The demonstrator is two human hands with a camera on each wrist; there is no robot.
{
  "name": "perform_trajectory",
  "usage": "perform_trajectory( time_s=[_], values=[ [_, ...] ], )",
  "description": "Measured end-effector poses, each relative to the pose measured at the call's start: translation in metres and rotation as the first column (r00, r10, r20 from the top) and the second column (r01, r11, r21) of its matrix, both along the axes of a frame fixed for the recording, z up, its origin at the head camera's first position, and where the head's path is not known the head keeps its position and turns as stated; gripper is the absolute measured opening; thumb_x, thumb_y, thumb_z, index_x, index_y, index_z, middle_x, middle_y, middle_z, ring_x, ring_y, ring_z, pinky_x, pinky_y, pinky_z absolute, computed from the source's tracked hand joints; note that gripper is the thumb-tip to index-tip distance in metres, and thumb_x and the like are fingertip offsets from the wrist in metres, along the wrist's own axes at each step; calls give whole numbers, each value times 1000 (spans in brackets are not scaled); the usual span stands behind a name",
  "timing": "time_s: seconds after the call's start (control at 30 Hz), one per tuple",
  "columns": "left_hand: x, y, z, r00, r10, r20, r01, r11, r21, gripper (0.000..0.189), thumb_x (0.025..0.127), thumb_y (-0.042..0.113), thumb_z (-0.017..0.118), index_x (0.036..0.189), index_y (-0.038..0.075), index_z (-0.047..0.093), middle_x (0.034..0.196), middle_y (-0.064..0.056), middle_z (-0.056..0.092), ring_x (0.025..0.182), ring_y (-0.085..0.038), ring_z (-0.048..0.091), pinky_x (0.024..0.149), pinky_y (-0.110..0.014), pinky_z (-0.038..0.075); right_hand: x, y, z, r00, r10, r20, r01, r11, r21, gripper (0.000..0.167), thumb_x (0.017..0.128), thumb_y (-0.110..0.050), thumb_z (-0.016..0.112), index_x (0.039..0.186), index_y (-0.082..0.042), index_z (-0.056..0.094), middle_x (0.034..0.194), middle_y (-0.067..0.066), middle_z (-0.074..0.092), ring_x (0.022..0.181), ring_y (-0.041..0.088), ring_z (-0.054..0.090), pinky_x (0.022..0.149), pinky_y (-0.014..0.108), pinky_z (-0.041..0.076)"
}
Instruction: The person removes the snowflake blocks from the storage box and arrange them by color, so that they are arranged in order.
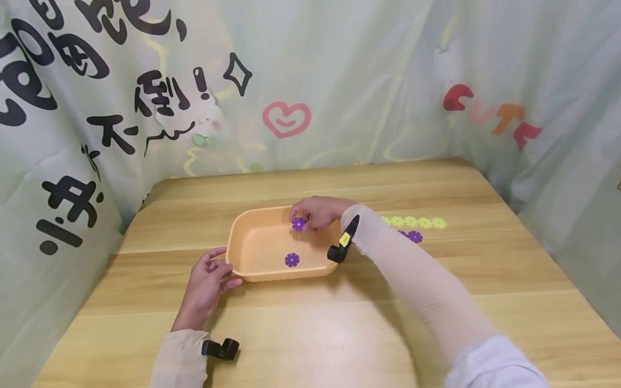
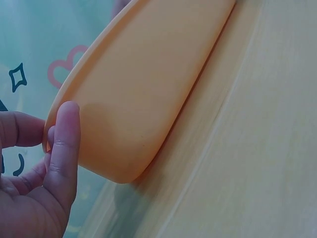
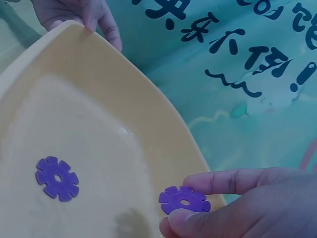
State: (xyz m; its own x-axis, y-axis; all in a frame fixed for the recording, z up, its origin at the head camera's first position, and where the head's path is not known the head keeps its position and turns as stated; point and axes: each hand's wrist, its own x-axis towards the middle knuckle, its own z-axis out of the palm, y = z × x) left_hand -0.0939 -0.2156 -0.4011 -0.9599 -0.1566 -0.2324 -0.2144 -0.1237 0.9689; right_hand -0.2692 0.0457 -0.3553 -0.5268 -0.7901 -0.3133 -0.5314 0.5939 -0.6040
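Observation:
Between thumb and fingertip, my right hand (image 1: 324, 211) pinches a purple snowflake disc (image 1: 298, 224) with a notched edge and a central hole. The right wrist view shows this disc (image 3: 195, 202) held over the inside of a light orange plastic basin (image 1: 259, 245). A second purple snowflake disc (image 1: 291, 260) lies flat on the basin's floor. At the basin's near left corner, my left hand (image 1: 206, 283) grips the rim, thumb against the outer wall (image 2: 133, 99).
Right of the basin, a row of yellow-green snowflake discs (image 1: 411, 221) lies on the wooden table (image 1: 310, 334). In front of it are purple snowflake discs (image 1: 414, 236), partly hidden by the right forearm (image 1: 417, 280). A printed curtain (image 1: 359, 81) hangs behind the table.

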Motion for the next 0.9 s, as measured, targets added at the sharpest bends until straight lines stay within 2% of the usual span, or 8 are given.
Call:
perform_trajectory(
  time_s=[0.17,0.37,0.53,0.67,0.77,0.9],
  values=[
    [-1,0,1,1000,2,7,-2,1000,-1,49,93,-9,51,138,0,35,96,-9,47,77,-17,61,69,-30,63,1,12,9,1000,-7,15,7,1000,-12,38,92,4,60,129,-4,56,86,7,63,72,19,66,62,26,59],
    [-1,0,1,1000,1,6,-1,1000,-5,47,94,-9,49,138,1,34,97,-10,47,78,-17,61,69,-30,63,2,30,16,999,-32,28,33,998,-59,39,92,2,61,130,-2,54,94,12,66,71,20,66,60,30,59],
    [-1,0,0,1000,6,7,-6,1000,-2,47,94,-9,49,138,1,35,98,-11,48,77,-17,61,69,-30,63,1,48,18,993,-111,39,115,984,-136,40,92,0,63,131,-1,54,99,17,66,68,20,66,65,42,61],
    [-1,0,1,1000,-1,8,1,1000,1,48,95,-8,48,139,1,34,99,-11,48,79,-17,61,70,-30,63,2,68,20,980,-187,68,196,963,-185,40,92,-1,62,131,0,53,99,19,66,71,29,66,69,45,60],
    [-2,0,1,1000,-2,6,2,1000,4,47,95,-8,48,139,1,34,98,-10,48,79,-16,60,70,-30,63,2,82,19,973,-221,66,230,953,-199,39,92,-1,62,130,0,53,96,17,66,74,35,65,68,45,60],
    [-2,0,0,1000,-1,8,1,1000,11,47,94,-8,49,138,1,34,95,-8,48,76,-15,60,69,-29,63,3,100,13,966,-251,63,259,942,-213,38,91,-1,63,128,-1,54,95,20,64,75,41,64,68,52,59]
  ],
)
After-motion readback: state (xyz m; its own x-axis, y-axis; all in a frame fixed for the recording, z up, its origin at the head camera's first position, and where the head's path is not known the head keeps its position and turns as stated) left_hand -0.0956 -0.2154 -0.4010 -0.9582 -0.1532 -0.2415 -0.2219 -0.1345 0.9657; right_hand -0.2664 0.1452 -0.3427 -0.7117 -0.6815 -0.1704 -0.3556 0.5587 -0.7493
